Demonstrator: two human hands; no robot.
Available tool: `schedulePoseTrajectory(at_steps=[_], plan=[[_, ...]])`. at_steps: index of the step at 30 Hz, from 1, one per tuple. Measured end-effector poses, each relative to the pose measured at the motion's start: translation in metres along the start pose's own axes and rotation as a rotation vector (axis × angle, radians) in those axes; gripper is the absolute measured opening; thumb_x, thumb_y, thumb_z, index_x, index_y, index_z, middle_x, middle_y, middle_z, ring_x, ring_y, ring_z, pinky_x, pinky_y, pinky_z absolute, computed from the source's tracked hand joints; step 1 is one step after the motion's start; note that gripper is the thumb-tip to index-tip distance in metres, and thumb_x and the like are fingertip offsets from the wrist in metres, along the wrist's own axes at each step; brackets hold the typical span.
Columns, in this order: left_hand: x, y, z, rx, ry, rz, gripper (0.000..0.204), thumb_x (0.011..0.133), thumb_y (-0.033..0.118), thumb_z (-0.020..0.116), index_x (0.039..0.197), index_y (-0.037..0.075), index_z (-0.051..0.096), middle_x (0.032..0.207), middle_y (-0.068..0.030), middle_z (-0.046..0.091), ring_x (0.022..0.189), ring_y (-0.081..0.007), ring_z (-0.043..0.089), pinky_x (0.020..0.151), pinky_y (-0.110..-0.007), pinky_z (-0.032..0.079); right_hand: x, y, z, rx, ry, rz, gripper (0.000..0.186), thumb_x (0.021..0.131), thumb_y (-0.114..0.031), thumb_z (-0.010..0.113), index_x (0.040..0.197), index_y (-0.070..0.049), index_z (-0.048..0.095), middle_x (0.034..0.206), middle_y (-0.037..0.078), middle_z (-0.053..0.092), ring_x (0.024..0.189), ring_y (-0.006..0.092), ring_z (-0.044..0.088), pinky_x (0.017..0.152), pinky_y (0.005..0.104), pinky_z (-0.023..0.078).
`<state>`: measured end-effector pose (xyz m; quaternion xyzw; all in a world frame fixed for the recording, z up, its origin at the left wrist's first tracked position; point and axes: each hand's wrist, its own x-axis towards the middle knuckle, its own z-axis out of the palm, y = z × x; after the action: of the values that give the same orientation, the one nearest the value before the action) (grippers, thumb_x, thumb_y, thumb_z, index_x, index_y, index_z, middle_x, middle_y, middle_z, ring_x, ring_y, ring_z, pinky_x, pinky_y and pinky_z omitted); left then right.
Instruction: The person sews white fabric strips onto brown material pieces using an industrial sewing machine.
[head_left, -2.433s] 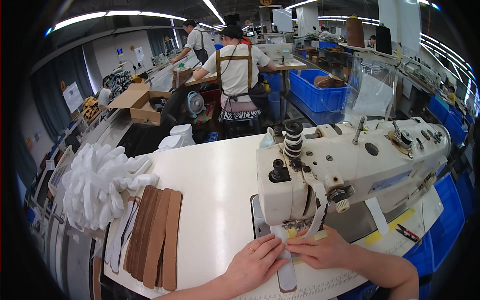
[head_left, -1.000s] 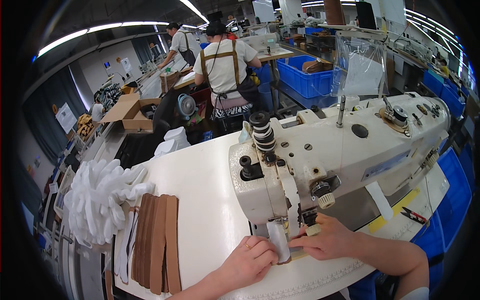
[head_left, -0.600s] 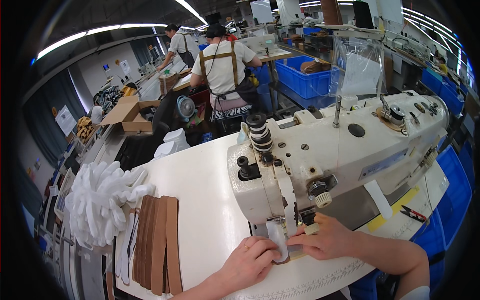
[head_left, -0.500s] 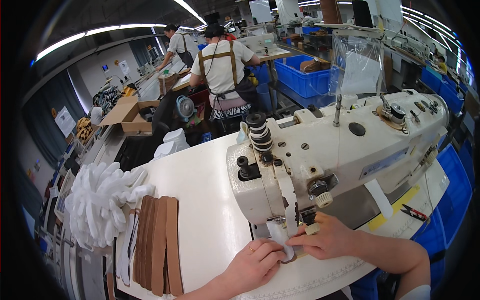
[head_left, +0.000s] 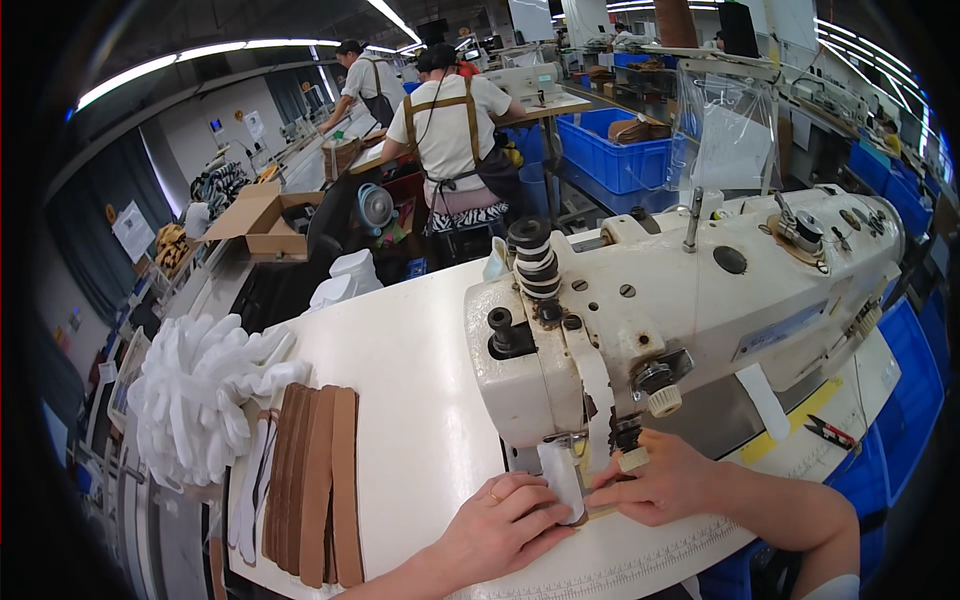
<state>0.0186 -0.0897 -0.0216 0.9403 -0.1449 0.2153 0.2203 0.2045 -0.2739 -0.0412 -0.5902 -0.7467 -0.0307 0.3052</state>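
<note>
Strip [head_left: 560, 474] fed deeper under the machine [head_left: 640, 310], less left showing; left hand [head_left: 508, 518] and right hand [head_left: 655, 487] flank it, fingers' pinch unclear.

Roofed by a dark ceiling [head_left: 250, 20] and lit by long fluorescent tubes [head_left: 210, 50]. Closed off at left by a pale wall [head_left: 185, 125] and grey-blue curtains [head_left: 88, 205]. Broken farther back by a white column [head_left: 587, 20], furnished with a pale-topped sewing table [head_left: 568, 103], a zebra-print stool [head_left: 465, 217] and a round electric fan [head_left: 375, 205].
</note>
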Motion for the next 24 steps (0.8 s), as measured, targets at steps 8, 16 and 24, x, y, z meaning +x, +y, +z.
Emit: schedulePoseTrajectory(at_steps=[8,16,24], plan=[[-0.003,0.0,0.008,0.057,0.04,0.075,0.028,0.074,0.016,0.083,0.099,0.01,0.072,0.102,-0.0008,0.066,0.099,-0.0192,0.062,0.086,-0.032,0.055,0.002,-0.005,-0.003,-0.042,-0.001,-0.024,0.033,0.073,-0.011,0.07,0.105,-0.023,0.07,0.093,-0.005,0.061,0.081,0.0188,0.054,0.073,0.0326,0.048],[0.002,0.014,0.003,0.126,0.014,0.058,0.03,0.074,0.016,0.082,0.102,0.009,0.073,0.103,-0.0012,0.066,0.097,-0.0187,0.062,0.086,-0.031,0.055,0.005,-0.008,-0.005,-0.058,0.041,-0.052,0.031,0.074,-0.013,0.071,0.103,-0.023,0.07,0.089,-0.004,0.058,0.079,0.0178,0.053,0.071,0.0316,0.047],[0.011,0.005,0.005,0.174,0.021,0.073,0.029,0.075,0.013,0.08,0.102,0.006,0.072,0.105,-0.0025,0.066,0.098,-0.0203,0.063,0.084,-0.033,0.055,0.006,-0.006,-0.005,-0.16,0.044,-0.002,0.028,0.076,-0.017,0.069,0.103,-0.025,0.071,0.079,0.001,0.048,0.076,0.02,0.051,0.068,0.0332,0.044]])
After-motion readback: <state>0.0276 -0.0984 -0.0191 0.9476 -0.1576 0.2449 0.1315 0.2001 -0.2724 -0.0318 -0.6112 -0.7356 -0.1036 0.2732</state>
